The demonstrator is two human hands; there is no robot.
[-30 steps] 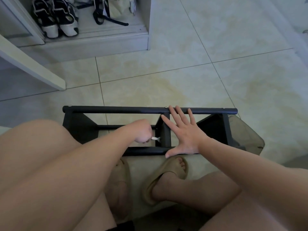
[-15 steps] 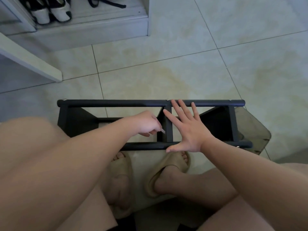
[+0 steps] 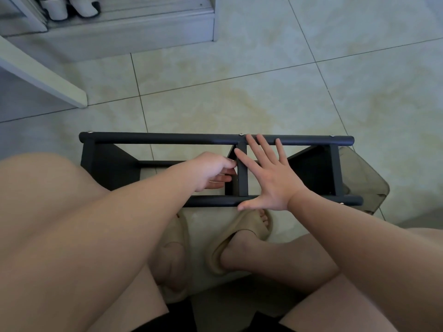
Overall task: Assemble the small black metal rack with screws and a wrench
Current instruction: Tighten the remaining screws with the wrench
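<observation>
The black metal rack (image 3: 167, 139) lies on its side on the tiled floor, two long rails joined by a middle upright (image 3: 242, 178) and end panels. Small silver screw heads (image 3: 240, 134) show on the far rail. My right hand (image 3: 271, 180) lies flat with fingers spread, pressing on the middle upright and both rails. My left hand (image 3: 213, 170) is inside the left bay, fingers curled against the upright's left face. Only a tiny pale tip of the wrench (image 3: 232, 161) shows at its thumb.
A pale shoe cabinet (image 3: 134, 27) with shoes stands at the back left, and a white board edge (image 3: 48, 77) slants across the left. An olive fabric sheet (image 3: 359, 178) lies under the rack's right end. My feet in beige slippers (image 3: 242, 236) sit just before the near rail.
My left hand has moved right and up against the middle upright, and the wrench's white end is now almost hidden. The right hand stays flat on the rack. The view tilted down.
</observation>
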